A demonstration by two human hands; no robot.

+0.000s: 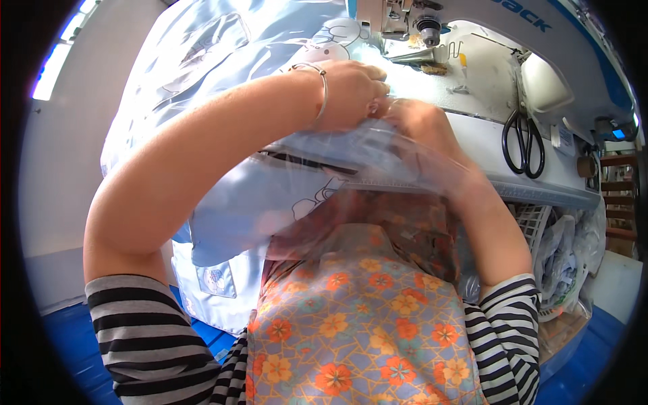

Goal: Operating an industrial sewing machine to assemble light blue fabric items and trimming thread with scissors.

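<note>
— White table spans the front, under a sewing machine. Where is the blue printed fabric?

— It covers the table's left side and hangs over the front edge. Clear film spans the space below the hands.

— State the grip.

— Left hand and right hand meet, fingers bent; fingertips are hidden, so what they clamp cannot be told.

— Why this placement?

— Probably to steady the layers. Black-handled scissors lie right, likely for easy reach.
</note>
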